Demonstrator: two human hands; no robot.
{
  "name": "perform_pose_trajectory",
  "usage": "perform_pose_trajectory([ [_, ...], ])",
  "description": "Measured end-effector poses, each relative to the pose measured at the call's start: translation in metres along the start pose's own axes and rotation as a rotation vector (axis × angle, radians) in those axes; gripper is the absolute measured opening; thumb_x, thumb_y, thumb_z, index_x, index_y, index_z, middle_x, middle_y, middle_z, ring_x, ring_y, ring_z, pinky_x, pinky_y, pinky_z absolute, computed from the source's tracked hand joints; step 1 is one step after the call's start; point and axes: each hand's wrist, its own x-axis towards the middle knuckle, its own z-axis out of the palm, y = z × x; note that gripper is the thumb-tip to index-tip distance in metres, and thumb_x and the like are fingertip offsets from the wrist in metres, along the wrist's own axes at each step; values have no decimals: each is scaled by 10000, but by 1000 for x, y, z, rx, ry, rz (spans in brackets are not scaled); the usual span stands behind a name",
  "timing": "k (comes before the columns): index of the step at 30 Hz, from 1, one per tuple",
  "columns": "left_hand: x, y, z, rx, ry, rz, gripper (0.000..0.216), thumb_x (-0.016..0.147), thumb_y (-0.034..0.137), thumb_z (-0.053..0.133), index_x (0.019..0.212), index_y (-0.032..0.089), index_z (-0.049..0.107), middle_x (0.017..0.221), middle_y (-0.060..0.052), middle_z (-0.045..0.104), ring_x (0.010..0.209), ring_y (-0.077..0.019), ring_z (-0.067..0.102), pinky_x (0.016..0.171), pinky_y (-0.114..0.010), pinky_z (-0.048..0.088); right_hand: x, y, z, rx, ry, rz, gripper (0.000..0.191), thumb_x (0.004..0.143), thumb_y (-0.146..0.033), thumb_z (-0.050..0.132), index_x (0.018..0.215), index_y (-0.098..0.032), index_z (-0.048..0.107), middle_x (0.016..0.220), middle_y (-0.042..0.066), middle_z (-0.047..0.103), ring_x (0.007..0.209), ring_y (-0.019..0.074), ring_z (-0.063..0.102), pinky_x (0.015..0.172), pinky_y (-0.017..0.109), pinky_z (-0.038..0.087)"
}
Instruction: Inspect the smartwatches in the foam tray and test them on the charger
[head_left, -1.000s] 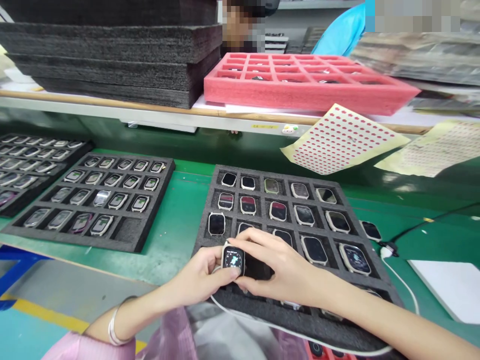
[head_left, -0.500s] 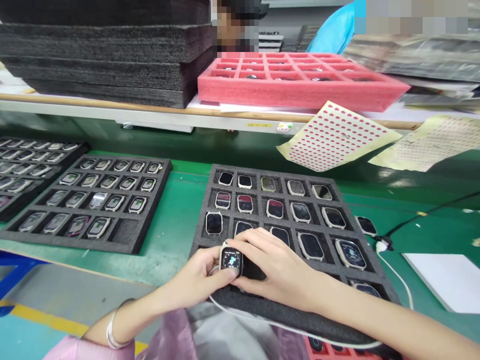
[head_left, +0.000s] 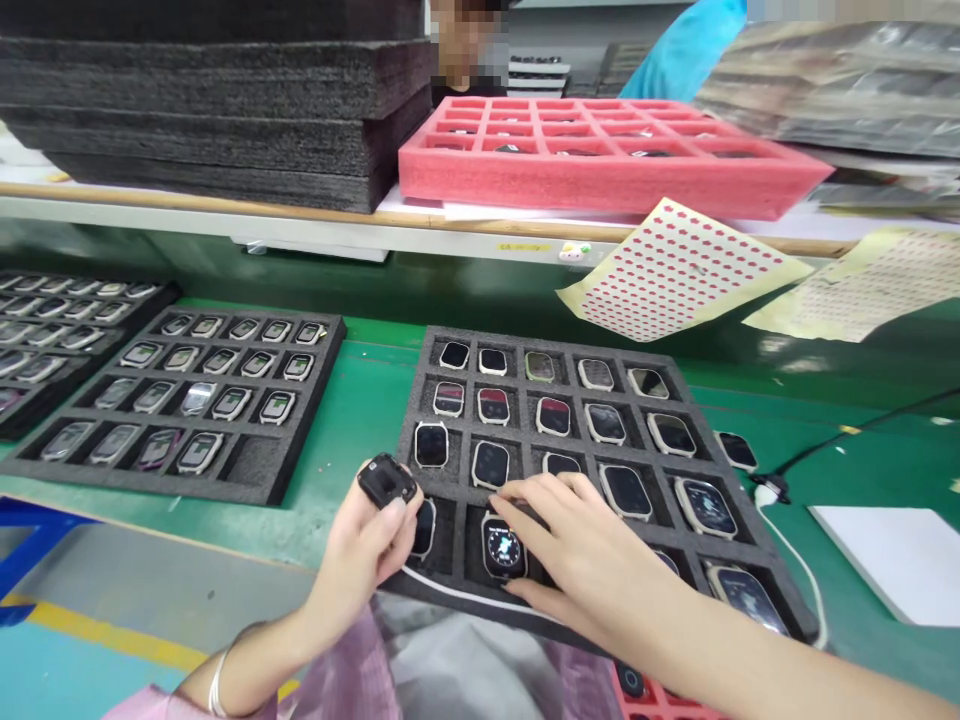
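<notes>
My left hand is closed around a black, square watch charger, held up over the left edge of a dark foam tray. A white cable runs from near that hand along the tray's front edge. My right hand reaches over the tray with thumb and fingers at the sides of a smartwatch lying in a front-row compartment. Its screen is lit with a round dial. Several other watch cases without straps sit face up in the compartments, some partly hidden by my right hand.
A second foam tray of watches stands to the left, with another beyond. A white block and a loose watch lie to the right. The shelf carries black foam stacks and a pink foam tray. Behind is a person.
The lit smartwatch has come off the charger and is now in a front compartment under my right hand. My left hand has moved left and up with the charger.
</notes>
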Motion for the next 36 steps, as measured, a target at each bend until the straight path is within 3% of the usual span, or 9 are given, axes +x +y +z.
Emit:
perform_pose_trajectory([
  [3, -9, 10, -5, -101, -8, -123, 253, 856, 396, 557, 795, 178, 443, 676, 47, 472, 352, 19, 289, 403, -161, 151, 9, -8, 4, -27, 4, -91, 353, 810, -190, 638, 1151, -132, 566, 1104, 136, 564, 966, 293, 507, 796, 450, 397],
  [7, -26, 22, -10, -123, -78, -175, 212, 896, 365, 507, 823, 166, 493, 706, 25, 512, 323, 17, 339, 389, -182, 152, 44, -23, 13, -53, -48, -243, 173, 930, -191, 479, 1047, -159, 602, 917, 92, 589, 831, 229, 516, 711, 358, 386],
  [14, -39, 32, -16, -21, -64, -72, 245, 841, 322, 602, 1026, 161, 588, 924, -76, 604, 411, -18, 379, 433, -232, 210, 77, -41, 23, -293, -120, -353, 11, 807, -131, 594, 799, -138, 589, 713, 97, 574, 712, 246, 502, 705, 401, 358],
  [18, -36, 34, -21, 11, -83, -16, 241, 843, 286, 594, 1042, 151, 609, 957, -91, 598, 444, -26, 375, 445, -236, 234, 75, -38, 21, -251, -129, -352, 72, 804, -106, 580, 867, -136, 594, 763, 101, 579, 775, 248, 509, 787, 421, 368],
  [22, -31, 31, -25, 11, -66, -37, 287, 838, 270, 609, 1105, 168, 589, 935, -78, 598, 488, -45, 389, 471, -234, 282, 72, -25, 14, 3, -158, -271, 147, 769, -148, 633, 915, -150, 615, 868, 91, 587, 852, 240, 525, 786, 378, 421],
  [25, -27, 27, -28, -4, -49, -51, 350, 811, 257, 650, 1142, 175, 571, 878, -55, 593, 523, -58, 388, 496, -226, 305, 65, -12, 1, 224, -66, -183, 386, 733, -168, 672, 1108, -161, 582, 979, 94, 595, 926, 242, 536, 807, 371, 457],
  [28, -20, 24, -28, 22, -161, -110, 384, 787, 230, 682, 1149, 179, 566, 804, -20, 567, 537, -60, 389, 498, -207, 314, 59, -4, -16, 367, 27, -202, 489, 768, -153, 658, 1233, -171, 509, 1060, 97, 590, 988, 232, 530, 864, 364, 463],
  [32, -9, 18, -20, 61, -377, -183, 459, 761, 197, 703, 1192, 224, 546, 897, -10, 547, 580, -55, 411, 531, -185, 351, 60, -8, -29, 314, -6, -318, 306, 848, -148, 581, 1152, -168, 566, 1084, 102, 582, 999, 222, 516, 885, 370, 462],
  [36, -2, 12, -10, 223, -349, -94, 339, 801, 234, 660, 1127, 204, 574, 884, -14, 545, 693, -104, 456, 596, -196, 387, 62, -14, -29, 187, -75, -364, 339, 826, -78, 544, 1152, -167, 572, 1098, 115, 569, 1063, 250, 489, 888, 410, 460],
])
